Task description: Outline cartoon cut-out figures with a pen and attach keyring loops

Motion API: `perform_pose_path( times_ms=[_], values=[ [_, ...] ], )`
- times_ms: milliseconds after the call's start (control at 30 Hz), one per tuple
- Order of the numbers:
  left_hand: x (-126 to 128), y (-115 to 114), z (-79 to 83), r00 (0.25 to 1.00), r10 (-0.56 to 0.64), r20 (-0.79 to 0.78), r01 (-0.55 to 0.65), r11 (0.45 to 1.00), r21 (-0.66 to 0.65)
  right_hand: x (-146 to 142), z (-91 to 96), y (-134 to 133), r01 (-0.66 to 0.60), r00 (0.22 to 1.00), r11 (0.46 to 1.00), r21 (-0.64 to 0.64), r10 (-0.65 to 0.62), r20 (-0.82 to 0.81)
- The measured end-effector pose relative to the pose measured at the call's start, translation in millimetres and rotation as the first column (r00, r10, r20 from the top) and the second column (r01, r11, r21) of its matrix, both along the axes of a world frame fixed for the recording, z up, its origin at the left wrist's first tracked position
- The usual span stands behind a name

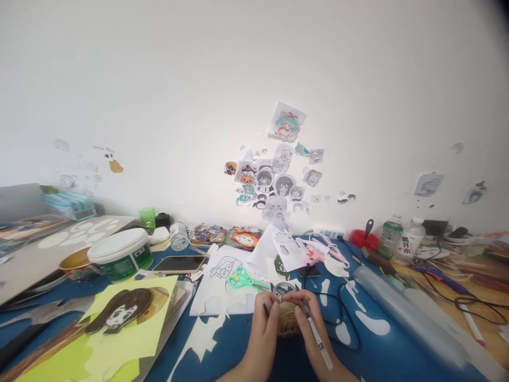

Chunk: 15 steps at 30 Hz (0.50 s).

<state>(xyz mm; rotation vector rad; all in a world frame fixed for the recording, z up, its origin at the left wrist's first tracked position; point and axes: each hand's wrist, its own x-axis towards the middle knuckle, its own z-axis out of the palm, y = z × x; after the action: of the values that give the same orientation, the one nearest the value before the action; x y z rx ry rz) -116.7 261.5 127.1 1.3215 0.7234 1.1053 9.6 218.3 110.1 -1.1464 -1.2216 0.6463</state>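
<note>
Brown is already covering the piece (288, 321) at lower centre; the right hand (309, 312) is gripping a pen (318, 338), the left hand (262, 315) pinching a dark object (266, 309); remaining work isn't showing.

Covered, Cropped and Blurred

The left hand (263, 314) and right hand (310, 313) hide the sides of a round brown piece (288, 322) between them. A dark item (266, 309) in the left hand is too small to identify. Both forearms (243, 367) leave at the bottom; a black-handled tool (29, 330) is cropped at left. Far-left wall clippings (68, 180) look blurred.
</note>
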Motion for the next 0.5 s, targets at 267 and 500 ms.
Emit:
perform_pose_path(
  times_ms=[267,500],
  values=[
    [5.6,1.0,-7.6,1.000,-0.014,0.004,0.015,0.979,-0.201,-4.1,-2.4,1.3,-0.027,1.000,0.996,-0.086,0.028,0.006],
    [6.1,4.4,-7.0,0.999,-0.038,-0.021,0.028,0.939,-0.342,1.5,-13.4,10.0,-0.013,0.999,0.985,-0.173,0.004,-0.053]
  ],
)
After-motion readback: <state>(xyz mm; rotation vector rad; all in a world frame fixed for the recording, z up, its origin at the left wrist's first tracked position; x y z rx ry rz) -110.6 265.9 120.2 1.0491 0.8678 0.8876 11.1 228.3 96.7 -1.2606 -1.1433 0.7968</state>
